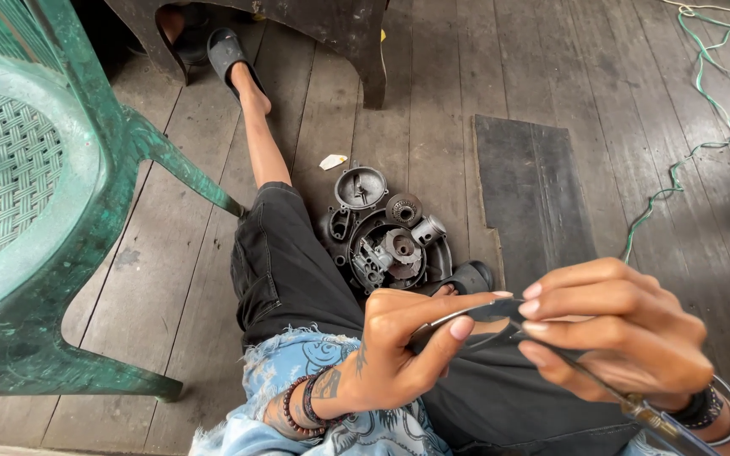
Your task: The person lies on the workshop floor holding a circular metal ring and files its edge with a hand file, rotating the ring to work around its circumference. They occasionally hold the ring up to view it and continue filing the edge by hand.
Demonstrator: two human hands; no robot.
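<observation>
Small dark, thin, flat metal part [490, 311]: held in the air above the lap, between both hands, its long axis near level and running from the person's left to right; its exact shape is too small and blurred to tell. Left hand [399, 346]: nearer holder, thumb and forefinger closed in a pinch on the part's left end, the other fingers curled under; tattooed wrist with dark bead bracelets. Right hand [627, 338]: meets the part's right end from the other side, fingertips pressed close together about it, while a slim screwdriver with metal shaft [589, 380] lies through the palm, its long axis slanting down toward the right wrist and its tip at the part; dark bead bracelet and metal bangle at that wrist. Below: black shorts [289, 262], frayed light-blue denim shirt hem [297, 359]. Beyond the knees, well apart from both hands: cluster of dismantled grey engine parts [386, 241] on the weathered plank floor [433, 127], round covers, a gear, a short cylinder. Outward: dark flat board [534, 194], green cord [703, 101], green woven plastic chair [35, 211], black sandal [226, 51]
</observation>
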